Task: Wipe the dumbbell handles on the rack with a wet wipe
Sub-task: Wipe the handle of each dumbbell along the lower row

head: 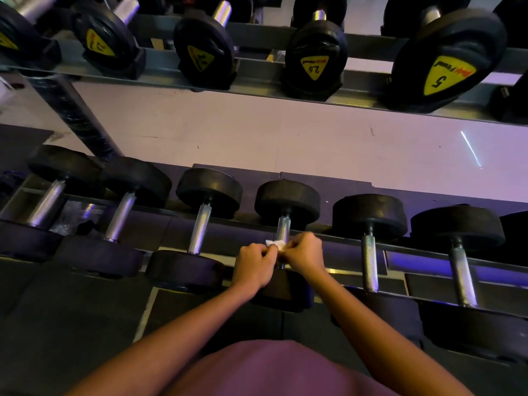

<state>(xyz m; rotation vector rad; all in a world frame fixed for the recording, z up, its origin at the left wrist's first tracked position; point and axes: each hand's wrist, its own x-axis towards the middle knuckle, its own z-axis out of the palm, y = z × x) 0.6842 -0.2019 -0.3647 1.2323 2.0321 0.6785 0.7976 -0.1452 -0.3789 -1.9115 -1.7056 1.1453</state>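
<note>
A small white wet wipe [275, 244] is pinched between my left hand [255, 264] and my right hand [303, 254], both closed on it. The hands meet over the lower part of a chrome dumbbell handle [283, 226] on the lower rack tier. That handle's near end is hidden behind my fingers. Its far black weight head [287, 200] shows above the hands. Neighbouring chrome handles lie to the left [199, 228] and right [370, 262].
The lower rack rail [428, 250] carries several black dumbbells side by side. An upper tier [257, 81] holds dumbbells with yellow labels, such as 2.5 [314, 67] and 5 [445, 75]. A diagonal rack post [77, 118] stands at left. Pale floor shows between the tiers.
</note>
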